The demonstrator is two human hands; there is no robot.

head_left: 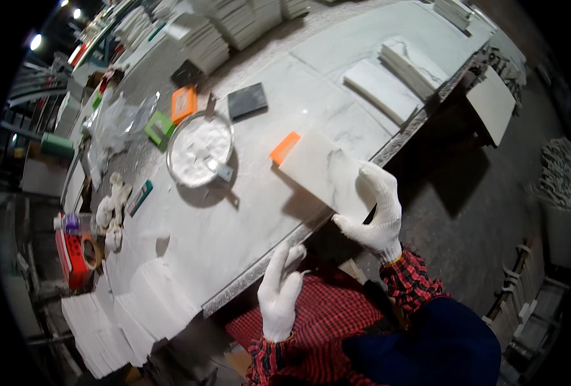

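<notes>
My right hand (383, 215), in a white knit glove, grips a white square marble tile (324, 172) by its near right edge, thumb on one side and fingers on the other. The tile is tilted over the table (214, 251), near its front edge. From behind its far left corner an orange block (285, 148) sticks out. My left hand (279, 293), gloved the same way, hangs just off the table's front edge with bent fingers apart and nothing in it. Left of the tile stands a round metal bowl (171, 154) of white powder or paste, with a scraper (220, 169) lying in it.
Behind the bowl lie a dark grey slab (247, 101), an orange block (184, 103) and a green block (160, 128). Marble slabs (382, 90) rest at the right. White tile stacks (131, 315) stand at the near left, by tape (92, 252) and crumpled gloves (111, 209).
</notes>
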